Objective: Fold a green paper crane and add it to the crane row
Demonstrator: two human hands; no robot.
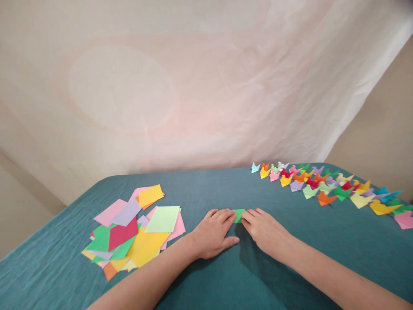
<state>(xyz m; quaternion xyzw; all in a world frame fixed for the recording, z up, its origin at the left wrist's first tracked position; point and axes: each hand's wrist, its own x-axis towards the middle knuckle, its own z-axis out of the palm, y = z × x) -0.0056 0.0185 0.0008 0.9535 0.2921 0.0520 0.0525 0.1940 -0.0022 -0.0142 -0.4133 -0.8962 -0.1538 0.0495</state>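
A small piece of green paper (238, 215) lies on the table between my two hands, with only its middle part showing. Stretched over its left side, the fingers of my left hand (214, 232) press down, while the thumb points out apart from them. At the paper's right edge, my right hand (263, 228) has its fingers bent and drawn together on the paper. The covered ends of the paper and its folds cannot be made out.
On the left of the teal tablecloth (206, 189) lies a loose pile of coloured paper squares (150, 247). Rows of small folded paper birds (311, 183) stand along the right back edge. A pale cloth (200, 86) hangs behind the table.
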